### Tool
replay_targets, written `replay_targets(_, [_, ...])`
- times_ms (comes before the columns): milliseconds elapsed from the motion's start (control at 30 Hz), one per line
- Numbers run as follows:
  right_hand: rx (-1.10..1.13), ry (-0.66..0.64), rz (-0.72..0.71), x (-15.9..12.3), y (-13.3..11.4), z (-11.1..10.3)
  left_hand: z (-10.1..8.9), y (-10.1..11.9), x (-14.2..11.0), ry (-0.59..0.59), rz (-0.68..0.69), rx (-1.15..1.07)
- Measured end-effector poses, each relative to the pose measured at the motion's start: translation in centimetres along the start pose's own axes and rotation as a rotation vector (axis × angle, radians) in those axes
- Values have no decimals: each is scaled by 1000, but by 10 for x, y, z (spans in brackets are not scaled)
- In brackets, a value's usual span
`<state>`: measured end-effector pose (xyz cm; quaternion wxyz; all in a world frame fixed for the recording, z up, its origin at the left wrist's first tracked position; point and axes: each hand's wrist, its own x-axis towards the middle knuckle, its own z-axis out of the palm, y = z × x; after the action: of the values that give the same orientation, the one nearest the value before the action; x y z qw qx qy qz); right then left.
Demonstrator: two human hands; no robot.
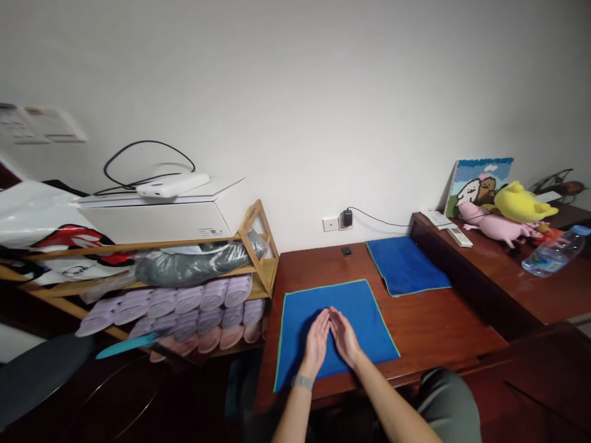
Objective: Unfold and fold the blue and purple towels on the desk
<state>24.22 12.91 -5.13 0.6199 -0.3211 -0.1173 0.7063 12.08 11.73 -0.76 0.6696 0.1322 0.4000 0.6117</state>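
Observation:
A blue cloth (295, 320) with a light green edge lies spread flat on the dark wooden desk (429, 326). My left hand (316, 343) and my right hand (344, 336) both rest flat on the middle of it, fingers stretched out and fingertips touching each other. A watch band shows on my left wrist. A second blue cloth (406, 264), folded, lies farther back and to the right on the desk.
A wooden rack (258, 246) on the left holds rows of lilac slippers (184, 304) and a white box. A raised shelf on the right carries plush toys (508, 215), a water bottle (554, 251) and a remote. A wall socket with a plugged charger (347, 218) sits behind the desk.

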Motion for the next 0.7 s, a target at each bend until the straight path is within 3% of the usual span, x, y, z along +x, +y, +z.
replay_targets(100, [42, 67, 15, -6, -8, -19, -9, -7, -2, 63, 5, -5])
replay_targets(267, [120, 214, -122, -13, -107, -85, -48, 38, -9, 185, 48, -41])
replay_targets(367, [137, 264, -151, -22, -143, -107, -61, 55, -17, 240, 86, -45])
replay_targets(467, [144, 243, -173, -32, -135, -104, -66, 53, -27, 202, 126, -51])
replay_targets(567, [112, 150, -163, -43, -97, -90, -64, 39, -35, 101, 86, -15])
replay_targets(633, [73, 116, -104, -49, -74, -81, -62, 31, -39, 105, 26, 10])
replay_targets(700, [62, 127, -59, -53, -65, -78, -64, 30, -41, 161, -16, 0])
